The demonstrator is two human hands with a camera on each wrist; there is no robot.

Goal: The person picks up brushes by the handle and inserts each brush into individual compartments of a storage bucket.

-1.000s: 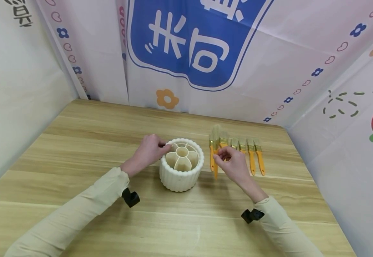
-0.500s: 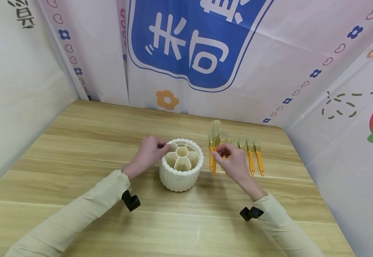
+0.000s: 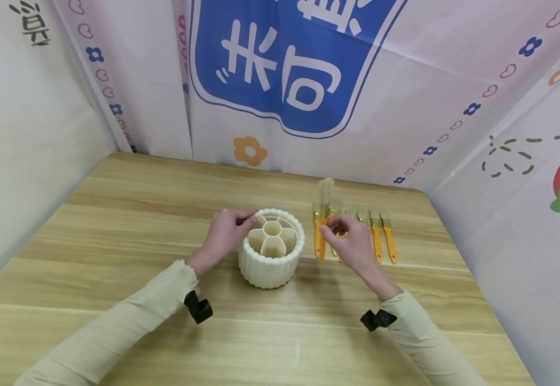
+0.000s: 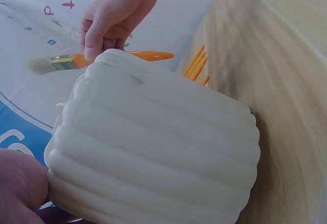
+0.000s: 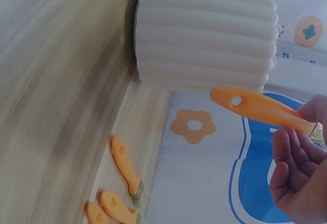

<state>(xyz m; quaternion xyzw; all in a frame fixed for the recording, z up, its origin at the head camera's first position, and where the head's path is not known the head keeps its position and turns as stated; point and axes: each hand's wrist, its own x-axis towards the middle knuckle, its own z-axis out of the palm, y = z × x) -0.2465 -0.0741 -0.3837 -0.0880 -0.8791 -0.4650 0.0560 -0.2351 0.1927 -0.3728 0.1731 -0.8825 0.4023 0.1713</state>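
A white ribbed round holder stands on the table, its inside split into several petal-shaped compartments around a central ring. My left hand grips its rim at the left, thumb over the edge. My right hand pinches a paintbrush near the metal band, bristles up and handle end down, raised off the table to the right of the holder. In the right wrist view its orange handle shows a hanging hole. Several more paintbrushes lie in a row beneath and right of that hand, some partly hidden by it.
The wooden table meets a printed cloth backdrop at its back edge and sides. The nearest lying brush is close beside the held one. A black wrist camera sits on the right forearm, another on the left.
The right hand has shifted slightly left and up with the paintbrush, over the lying brushes. The left hand stays at the holder's rim, and the holder has not moved.
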